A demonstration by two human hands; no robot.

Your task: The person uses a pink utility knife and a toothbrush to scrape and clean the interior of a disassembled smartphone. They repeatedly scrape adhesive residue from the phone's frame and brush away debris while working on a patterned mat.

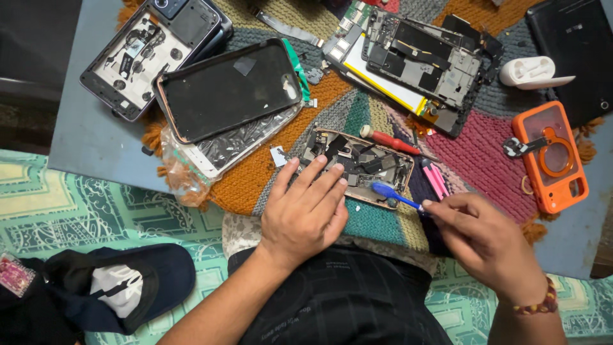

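An opened phone body [367, 163] with bare circuit parts lies on a multicoloured knitted mat [472, 153]. My left hand [305, 211] rests flat on its near left end, fingers spread over the frame. My right hand [485, 239] pinches the end of a small blue-handled screwdriver [393, 193], whose blue grip lies over the phone's near right corner. A red-handled screwdriver [386, 138] and pink tweezers [436, 179] lie just beyond the phone.
Further back lie a black phone panel [230, 89], a cracked screen in plastic [220, 150], an open phone shell [143, 54] and another dismantled phone [415, 61]. An orange case [552, 156], white earbud case [533, 71] and dark tablet [578, 45] sit right. A dark cap [121, 287] lies near left.
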